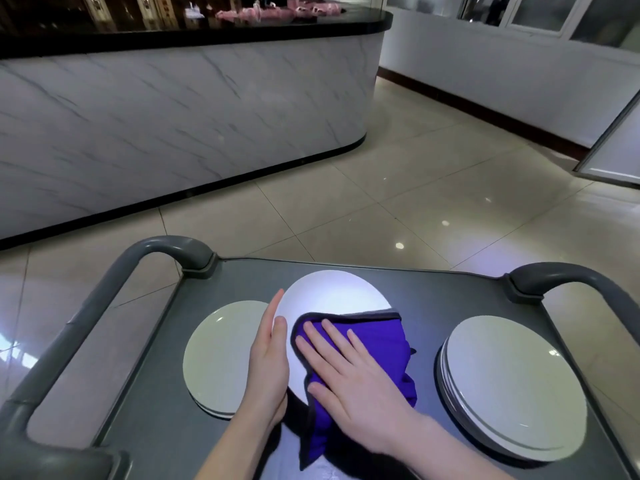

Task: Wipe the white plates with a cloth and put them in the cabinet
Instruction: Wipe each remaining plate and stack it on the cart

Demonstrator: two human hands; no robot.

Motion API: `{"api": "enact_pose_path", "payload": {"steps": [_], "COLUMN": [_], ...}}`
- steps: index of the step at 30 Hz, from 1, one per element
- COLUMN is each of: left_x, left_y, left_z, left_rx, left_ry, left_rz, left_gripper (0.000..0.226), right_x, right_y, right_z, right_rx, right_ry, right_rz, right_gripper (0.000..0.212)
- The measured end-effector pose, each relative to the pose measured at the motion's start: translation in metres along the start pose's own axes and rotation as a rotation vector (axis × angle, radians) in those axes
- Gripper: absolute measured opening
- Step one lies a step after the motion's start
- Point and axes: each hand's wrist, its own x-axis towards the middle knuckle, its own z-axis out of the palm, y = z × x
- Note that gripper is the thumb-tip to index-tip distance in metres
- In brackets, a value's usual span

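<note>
A white plate (332,292) lies in the middle of a grey cart top (433,289). A purple cloth (377,344) covers its near right part. My right hand (349,372) presses flat on the cloth with straight fingers. My left hand (270,358) holds the plate's left rim, its fingers straight along the edge. On the left sits a small stack of white plates (218,355). A taller stack of white plates (512,382) stands on the right.
The cart has grey handles at the left (114,292) and the right (581,278). Beyond it is tiled floor (398,188), then a marble-fronted counter (173,116) with a black top. A white door edge (613,150) shows at far right.
</note>
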Motion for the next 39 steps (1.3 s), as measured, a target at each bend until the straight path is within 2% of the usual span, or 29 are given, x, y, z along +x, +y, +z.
{"api": "enact_pose_path", "payload": {"steps": [2,7,14,18,21,26,28,33,39], "left_x": [-0.001,-0.008,0.001,0.003,0.000,-0.002,-0.003,0.001,0.011], "left_y": [-0.001,-0.009,-0.008,-0.007,-0.005,0.002,0.002,0.000,0.001], "left_z": [0.005,0.017,0.004,-0.004,-0.006,-0.003,0.000,0.008,-0.007], "left_rx": [-0.030,-0.031,-0.019,-0.005,-0.047,-0.016,-0.009,-0.024,0.001], "left_ry": [-0.027,-0.055,0.025,0.058,0.046,0.000,-0.033,-0.030,0.038], "left_rz": [-0.002,0.011,0.015,0.030,0.013,0.031,0.041,0.065,0.056], "left_gripper": [0.040,0.034,0.036,0.036,0.035,0.037,0.037,0.034,0.037], "right_x": [0.012,0.043,0.008,-0.020,-0.021,0.005,0.022,0.045,0.007], "right_y": [0.001,0.007,-0.014,0.000,0.020,0.051,0.050,0.012,-0.012], "right_z": [-0.005,-0.021,-0.009,-0.010,-0.017,-0.030,-0.036,-0.030,-0.004], "right_rx": [0.001,0.006,0.092,-0.117,-0.073,-0.134,-0.149,-0.129,-0.056], "right_ry": [0.003,0.073,-0.090,-0.070,-0.075,0.005,0.049,0.052,-0.020], "right_rz": [-0.010,0.151,-0.048,-0.140,-0.071,0.173,0.215,0.062,-0.103], "right_gripper": [0.057,0.060,0.057,0.055,0.055,0.060,0.060,0.060,0.056]}}
